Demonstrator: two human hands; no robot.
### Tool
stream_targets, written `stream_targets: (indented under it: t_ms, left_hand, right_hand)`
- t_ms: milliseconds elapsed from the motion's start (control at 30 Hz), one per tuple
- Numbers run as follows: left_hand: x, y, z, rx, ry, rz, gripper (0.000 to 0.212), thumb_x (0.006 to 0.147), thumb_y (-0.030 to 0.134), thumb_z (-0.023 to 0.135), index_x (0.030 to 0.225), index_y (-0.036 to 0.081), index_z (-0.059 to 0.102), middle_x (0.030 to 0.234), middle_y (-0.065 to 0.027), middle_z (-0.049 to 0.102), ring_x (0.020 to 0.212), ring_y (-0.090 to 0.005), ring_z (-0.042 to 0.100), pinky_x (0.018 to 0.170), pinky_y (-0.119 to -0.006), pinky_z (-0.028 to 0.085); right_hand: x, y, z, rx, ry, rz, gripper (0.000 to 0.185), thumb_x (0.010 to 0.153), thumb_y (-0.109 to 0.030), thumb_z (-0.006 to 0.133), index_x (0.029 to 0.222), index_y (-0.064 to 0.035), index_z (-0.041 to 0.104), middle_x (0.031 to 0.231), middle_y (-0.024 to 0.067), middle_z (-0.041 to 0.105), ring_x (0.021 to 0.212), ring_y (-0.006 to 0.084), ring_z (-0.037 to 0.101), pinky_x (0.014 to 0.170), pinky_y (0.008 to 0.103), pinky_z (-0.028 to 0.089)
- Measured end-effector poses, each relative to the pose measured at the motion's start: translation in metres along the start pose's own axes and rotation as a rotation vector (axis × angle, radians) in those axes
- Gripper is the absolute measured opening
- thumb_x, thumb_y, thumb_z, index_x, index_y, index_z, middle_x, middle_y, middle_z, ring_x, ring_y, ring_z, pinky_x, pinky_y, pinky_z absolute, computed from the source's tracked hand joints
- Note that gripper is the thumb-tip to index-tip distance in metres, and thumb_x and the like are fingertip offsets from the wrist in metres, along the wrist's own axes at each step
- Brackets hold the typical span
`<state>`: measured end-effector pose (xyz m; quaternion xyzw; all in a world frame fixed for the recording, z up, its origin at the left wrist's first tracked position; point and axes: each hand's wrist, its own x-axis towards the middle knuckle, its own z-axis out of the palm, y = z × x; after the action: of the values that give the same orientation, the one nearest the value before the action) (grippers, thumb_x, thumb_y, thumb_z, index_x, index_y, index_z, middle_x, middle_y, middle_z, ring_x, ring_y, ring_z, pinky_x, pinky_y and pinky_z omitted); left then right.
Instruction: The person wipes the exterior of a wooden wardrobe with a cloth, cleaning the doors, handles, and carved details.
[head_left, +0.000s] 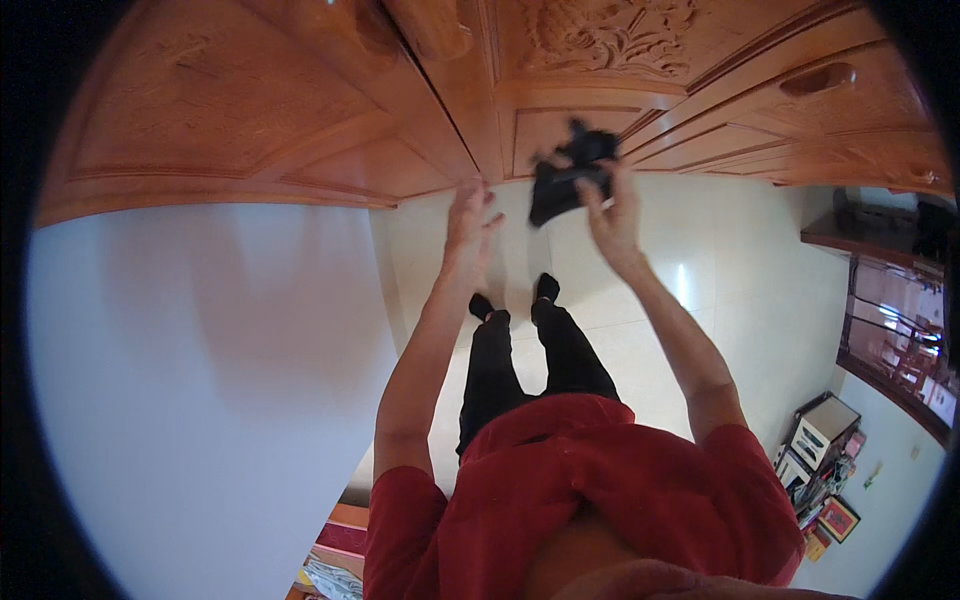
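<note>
My right hand (619, 217) grips a black object (570, 176), blurred by motion, with a flat, broad lower part and several uneven bits sticking up from it. I cannot tell exactly what it is. It hangs in the air before the carved wooden wardrobe (450, 105). To its left, my left hand (472, 217) is raised with nothing in it, its fingers apart and its fingertips close to the dark gap between two wardrobe panels. Whether they touch the wood cannot be made out.
A white wall (225, 337) runs along my left. My feet in black socks stand on pale floor tiles (667, 247). On the right are a dark-framed window (900, 330), a shelf edge (840, 232), and a pile of boxes (825, 431) with a framed picture (838, 517).
</note>
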<state>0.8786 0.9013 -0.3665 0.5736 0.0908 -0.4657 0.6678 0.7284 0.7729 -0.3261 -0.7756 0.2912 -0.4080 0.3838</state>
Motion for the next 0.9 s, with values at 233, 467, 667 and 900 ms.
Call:
stream_targets:
  t_ms: [233, 467, 667, 900]
  left_hand:
    - [0.071, 0.014, -0.079, 0.245, 0.313, 0.653, 0.043, 0.092, 0.016, 0.051, 0.130, 0.000, 0.037, 0.134, -0.0146, 0.038, 0.124, -0.0232, 0.036, 0.101, -0.044, 0.030]
    - [0.105, 0.027, -0.066, 0.858, 0.348, 1.309, 0.045, 0.094, 0.021, 0.048, 0.132, 0.003, 0.033, 0.144, -0.0204, 0.014, 0.134, -0.0344, 0.017, 0.106, -0.046, 0.022]
    - [0.163, 0.026, -0.089, 1.097, 0.432, 1.793, 0.052, 0.093, 0.033, 0.048, 0.131, 0.000, 0.035, 0.147, -0.0240, 0.008, 0.135, -0.0435, 0.008, 0.105, -0.056, 0.014]
    - [0.217, 0.025, -0.108, 1.160, 0.668, 2.097, 0.070, 0.093, 0.054, 0.036, 0.137, 0.000, 0.030, 0.148, -0.0276, 0.007, 0.137, -0.0455, -0.001, 0.104, -0.060, 0.004]
  right_hand:
    - [0.059, 0.094, 0.003, -0.531, 0.247, -0.329, 0.037, 0.084, -0.004, 0.059, 0.117, 0.0013, 0.044, 0.122, 0.0272, 0.038, 0.114, 0.0413, 0.037, 0.096, 0.0473, 0.030]
    - [0.064, 0.151, 0.104, -0.663, 0.075, -0.701, 0.026, 0.076, -0.024, 0.055, 0.102, -0.0215, 0.059, 0.134, 0.0162, 0.039, 0.115, 0.0341, 0.043, 0.092, 0.0552, 0.028]
    - [0.082, 0.115, 0.137, -0.788, 0.000, -1.163, 0.023, 0.074, -0.030, 0.055, 0.097, -0.0273, 0.057, 0.137, -0.0003, 0.044, 0.114, 0.0200, 0.047, 0.094, 0.0508, 0.025]
    - [0.092, 0.130, 0.089, -0.767, 0.386, -1.017, 0.035, 0.083, -0.036, 0.051, 0.111, -0.0148, 0.054, 0.122, 0.0119, 0.047, 0.112, 0.0293, 0.043, 0.096, 0.0538, 0.020]
